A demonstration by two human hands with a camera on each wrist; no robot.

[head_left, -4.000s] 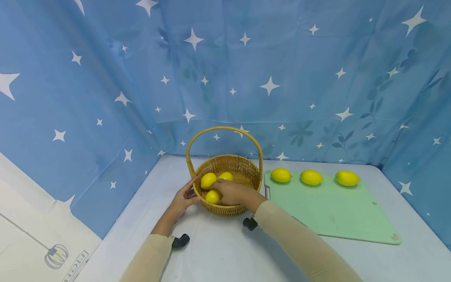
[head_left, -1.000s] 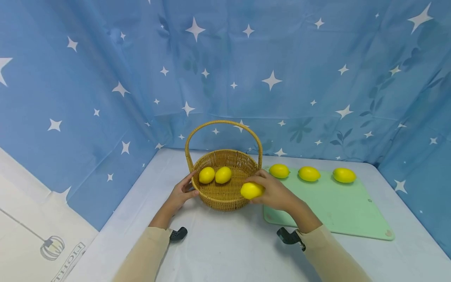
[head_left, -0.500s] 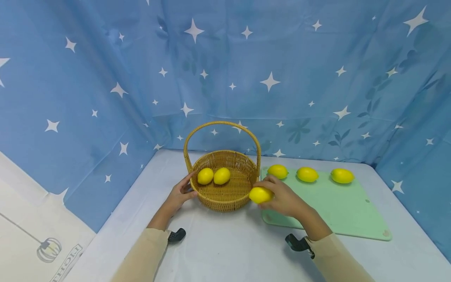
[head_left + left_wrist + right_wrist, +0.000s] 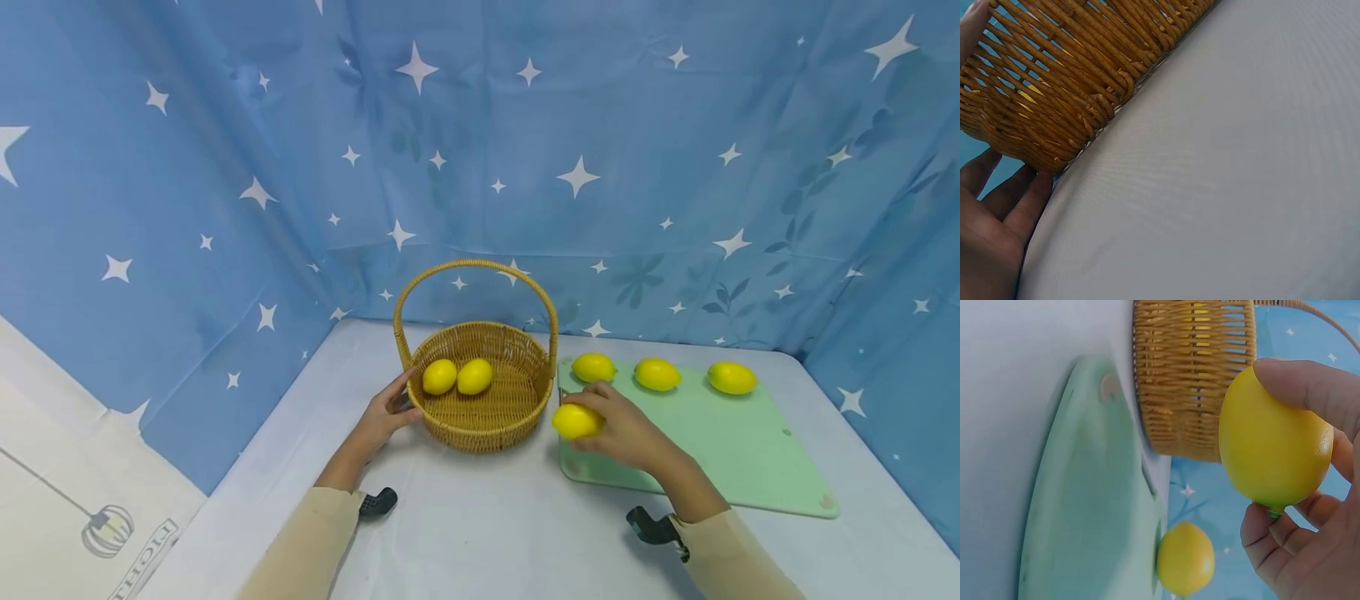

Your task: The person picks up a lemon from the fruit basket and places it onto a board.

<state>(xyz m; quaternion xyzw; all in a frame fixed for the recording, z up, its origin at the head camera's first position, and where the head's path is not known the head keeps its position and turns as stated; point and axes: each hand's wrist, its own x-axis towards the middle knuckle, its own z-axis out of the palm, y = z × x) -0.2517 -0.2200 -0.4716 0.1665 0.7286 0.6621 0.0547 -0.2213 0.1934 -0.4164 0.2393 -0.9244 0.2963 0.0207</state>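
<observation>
In the head view my right hand grips a yellow lemon, raised over the left edge of a pale green cutting board. The right wrist view shows the thumb on one side of this lemon and the fingers behind it, its green stem tip exposed. My left hand rests against the left side of a wicker basket, thumb at the rim and fingers spread along the wall; fingertips touch near its base. Two lemons, one left and one right, lie inside.
Along the board's back edge sit three lemons: left, middle and right. The basket's tall handle arches above it. A blue star-patterned curtain hangs behind the white table.
My right hand has taken a lemon out of the basket and carried it right, past the rim to above the board's left edge. The left hand has stayed at the basket.
</observation>
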